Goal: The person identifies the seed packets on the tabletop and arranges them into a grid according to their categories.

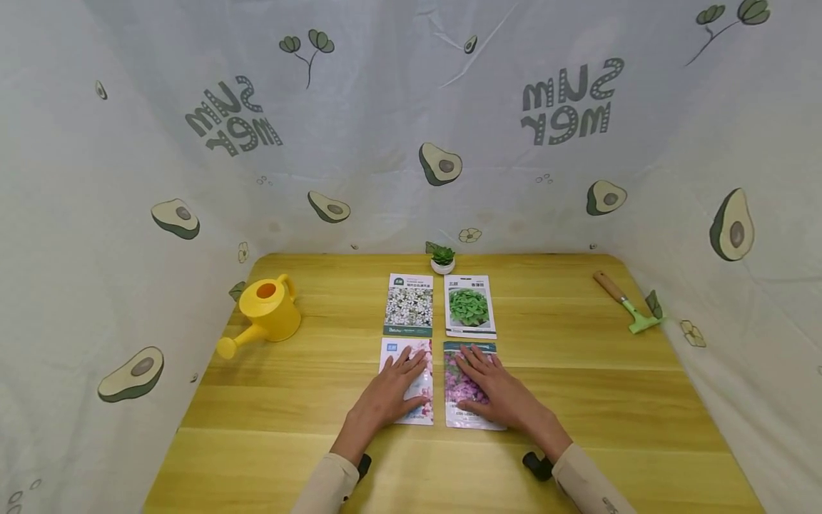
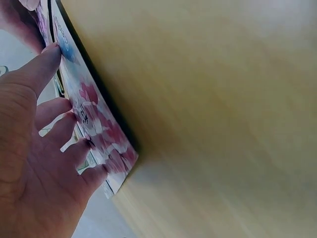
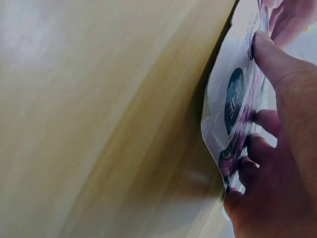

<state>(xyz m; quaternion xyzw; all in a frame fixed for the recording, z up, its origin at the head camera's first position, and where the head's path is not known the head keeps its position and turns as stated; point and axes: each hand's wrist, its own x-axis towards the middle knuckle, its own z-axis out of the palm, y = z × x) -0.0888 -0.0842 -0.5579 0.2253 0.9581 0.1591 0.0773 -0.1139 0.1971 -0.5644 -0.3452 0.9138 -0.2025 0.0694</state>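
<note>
Several seed packets lie in two rows on the wooden table. My left hand [image 1: 385,394] rests on the near left packet with pink flowers [image 1: 421,383], fingers spread and thumb near its right edge. On the near right packet with purple flowers [image 1: 458,385] my right hand [image 1: 507,394] lies with spread fingers; that packet's teal band is at its far end. Beyond them are a packet with white flowers [image 1: 409,305] and one with green leaves [image 1: 469,307]. In the left wrist view, fingertips touch the pink-flowered packet [image 2: 94,106]. The right wrist view shows fingertips against the purple-flowered packet [image 3: 225,104].
A yellow watering can [image 1: 272,314] stands at the left of the table. A small potted succulent [image 1: 443,260] sits at the back edge. To the right lies a green hand tool with a wooden handle [image 1: 611,287]. A printed curtain [image 1: 385,107] surrounds the table.
</note>
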